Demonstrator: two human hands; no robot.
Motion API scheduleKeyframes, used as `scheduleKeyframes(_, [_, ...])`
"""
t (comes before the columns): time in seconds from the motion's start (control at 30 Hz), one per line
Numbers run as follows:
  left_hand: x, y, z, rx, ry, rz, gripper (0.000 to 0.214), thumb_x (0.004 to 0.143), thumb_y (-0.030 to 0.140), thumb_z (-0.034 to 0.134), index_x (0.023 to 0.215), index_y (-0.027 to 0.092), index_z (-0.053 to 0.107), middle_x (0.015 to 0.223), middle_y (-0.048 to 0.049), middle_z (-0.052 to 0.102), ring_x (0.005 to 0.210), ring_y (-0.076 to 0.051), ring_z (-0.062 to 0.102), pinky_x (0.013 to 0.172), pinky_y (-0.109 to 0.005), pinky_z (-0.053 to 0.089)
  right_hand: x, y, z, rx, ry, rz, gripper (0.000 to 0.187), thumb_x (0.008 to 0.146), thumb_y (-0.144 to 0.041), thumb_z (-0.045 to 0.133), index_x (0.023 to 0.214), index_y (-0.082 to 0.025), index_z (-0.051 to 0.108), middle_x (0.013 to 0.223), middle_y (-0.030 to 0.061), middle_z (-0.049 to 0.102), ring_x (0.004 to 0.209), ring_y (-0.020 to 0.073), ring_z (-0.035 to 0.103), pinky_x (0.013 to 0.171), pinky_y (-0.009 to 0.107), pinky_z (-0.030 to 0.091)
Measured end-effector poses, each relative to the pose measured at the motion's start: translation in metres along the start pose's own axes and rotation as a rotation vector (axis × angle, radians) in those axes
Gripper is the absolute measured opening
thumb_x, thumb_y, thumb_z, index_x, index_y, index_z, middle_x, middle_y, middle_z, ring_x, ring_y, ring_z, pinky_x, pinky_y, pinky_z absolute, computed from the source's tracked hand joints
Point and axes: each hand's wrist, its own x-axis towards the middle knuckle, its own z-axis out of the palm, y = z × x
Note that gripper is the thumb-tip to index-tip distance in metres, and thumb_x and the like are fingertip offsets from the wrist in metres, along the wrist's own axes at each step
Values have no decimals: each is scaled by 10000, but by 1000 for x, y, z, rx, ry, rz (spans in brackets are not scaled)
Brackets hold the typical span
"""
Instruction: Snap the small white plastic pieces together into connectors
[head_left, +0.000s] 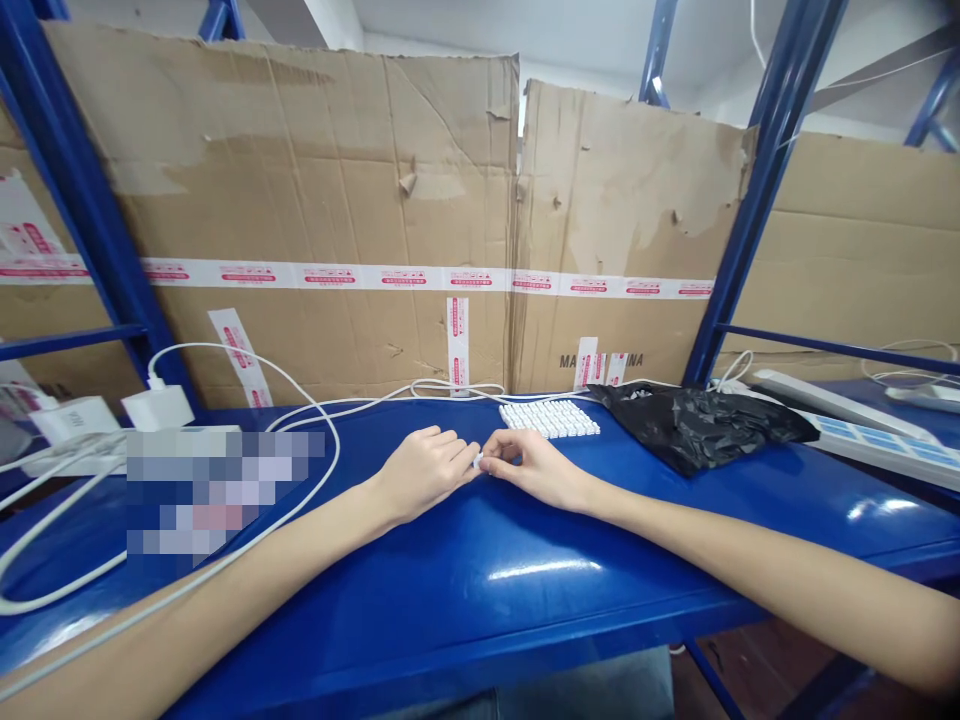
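Both of my hands rest on the blue tabletop [465,590] and meet at its middle. My left hand [424,470] and my right hand [536,468] are closed in a pinch on the same small white part [478,460] held between their fingertips. Just behind my right hand lies a block of several small white parts [550,417] laid out in neat rows. A white cable [420,392] runs along the table behind my hands.
A crumpled black plastic bag [697,425] lies right of the white block. White power strips [862,425] sit at the far right. White chargers [157,407] and looping cables lie at the left. Cardboard sheets [300,200] and blue rack posts [757,190] close off the back.
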Motion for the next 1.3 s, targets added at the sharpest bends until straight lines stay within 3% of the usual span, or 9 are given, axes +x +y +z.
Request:
scheduleKeyframes(0.13, [5,4,-5,7,-35,48,361,1081,261,388,848,145,638,705,-42,661,669,-179,614,607,-316,381,0,2,-7,107,-77,30,198,855,-318,668,786,-132,651,681,-6,605,604,104,498,595,234,387])
scheduleKeyframes(0.33, [11,6,-12,-189,-66,126,360,1069,323,442,796,167,618,738,-41,678,688,-165,609,618,-307,407,1,2,-19,119,-245,2,155,802,-270,668,724,-136,664,572,-37,564,514,81,461,514,207,349])
scheduleKeyframes(0.53, [5,-1,-8,-230,-25,138,299,1068,329,452,933,159,658,792,-48,716,725,-166,651,634,-295,437,2,-2,-32,125,-181,-28,71,698,-156,574,698,-148,645,589,-39,562,528,88,470,514,203,357])
scheduleKeyframes(0.6, [1,-6,-5,-240,-54,118,310,1067,364,459,972,151,663,818,-53,721,738,-172,662,646,-294,444,2,-1,-41,23,-154,-85,71,714,-156,569,718,-153,639,632,-26,585,557,98,488,539,212,374])
scheduleKeyframes(0.8, [-4,-14,5,-297,-174,-41,418,1067,443,429,871,161,665,765,-34,674,678,-168,644,643,-282,435,1,7,-58,-614,-221,-348,88,820,-173,605,750,-158,657,663,-9,592,581,104,462,610,251,338])
scheduleKeyframes(1.2, [0,-10,1,-325,-256,-112,321,1049,371,436,836,177,577,762,-28,650,678,-184,631,615,-283,423,-1,7,-55,-638,-270,-340,104,852,-175,628,838,-174,731,663,-10,611,570,112,485,588,256,325])
scheduleKeyframes(1.3, [1,-9,-2,-357,-301,-136,285,1049,358,436,881,174,574,793,-31,656,700,-189,641,625,-281,431,-2,4,-53,-618,-269,-328,178,921,-319,640,912,-172,740,641,-15,589,551,112,472,570,254,312])
